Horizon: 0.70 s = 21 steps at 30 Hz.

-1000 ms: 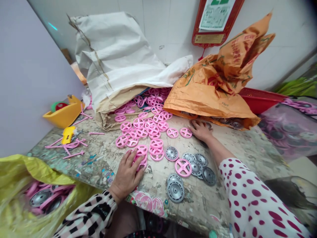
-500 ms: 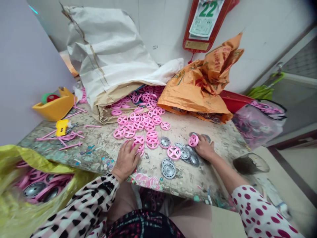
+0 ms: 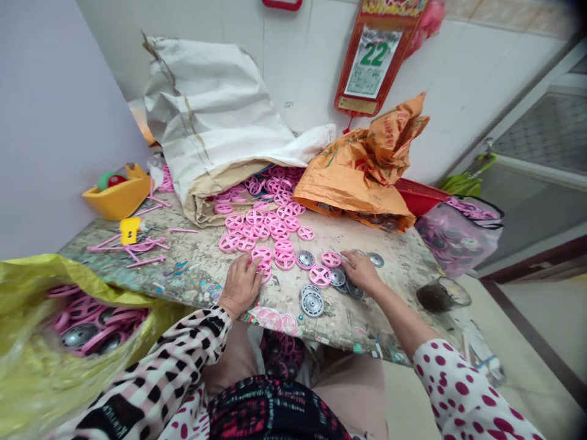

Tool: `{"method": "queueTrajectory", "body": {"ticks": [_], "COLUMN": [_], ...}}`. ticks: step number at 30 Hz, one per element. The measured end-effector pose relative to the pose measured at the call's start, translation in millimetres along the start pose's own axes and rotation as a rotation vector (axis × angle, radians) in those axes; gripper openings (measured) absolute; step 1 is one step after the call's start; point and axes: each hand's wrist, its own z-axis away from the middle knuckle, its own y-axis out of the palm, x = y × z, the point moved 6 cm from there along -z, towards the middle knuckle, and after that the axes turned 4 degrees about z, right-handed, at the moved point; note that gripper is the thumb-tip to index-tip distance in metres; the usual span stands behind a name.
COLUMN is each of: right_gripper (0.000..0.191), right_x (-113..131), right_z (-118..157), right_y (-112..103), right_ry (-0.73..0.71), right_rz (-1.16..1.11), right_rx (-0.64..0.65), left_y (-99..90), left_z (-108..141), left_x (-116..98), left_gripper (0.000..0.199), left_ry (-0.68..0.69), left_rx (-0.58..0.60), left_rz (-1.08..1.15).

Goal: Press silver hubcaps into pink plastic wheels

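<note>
Our left hand (image 3: 241, 286) spreads its fingers (image 3: 250, 272) over smooth pink plastic spoked wheels (image 3: 262, 255) on the scarred worktop (image 3: 389, 287), while our right hand (image 3: 362, 272) rests, fingers together, just beside ribbed silver hubcaps (image 3: 338, 277).

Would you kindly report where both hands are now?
Left hand on pink plastic wheels; right hand over silver discs, pink wheel beside.

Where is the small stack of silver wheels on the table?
In the head view, the stack of silver wheels sits near the front edge of the table, between the left hand and the right hand, just in front of a pink wheel.
</note>
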Motion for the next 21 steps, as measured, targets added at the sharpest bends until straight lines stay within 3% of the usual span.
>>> {"method": "queueTrajectory", "body": {"ticks": [9, 14, 18, 21], "right_gripper": [0.07, 0.061, 0.059, 0.059], "right_x": [27, 34, 35, 58], "right_z": [-13, -19, -10, 19], "right_y": [2, -1, -16, -33], "right_ry": [0.093, 0.106, 0.13, -0.012], "right_rz": [0.063, 0.072, 0.026, -0.122], "right_rx": [0.047, 0.018, -0.12, -0.286], "left_y": [-3.6, -5.3, -14.5, -27.4], "left_z": [0, 1, 2, 3], "left_x": [-4, -4, -8, -21], "left_gripper": [0.038, 0.037, 0.033, 0.03], "left_ry": [0.031, 0.038, 0.089, 0.059], "left_rx": [-0.029, -0.026, -0.048, -0.077], "left_rz": [0.013, 0.051, 0.08, 0.184]}}
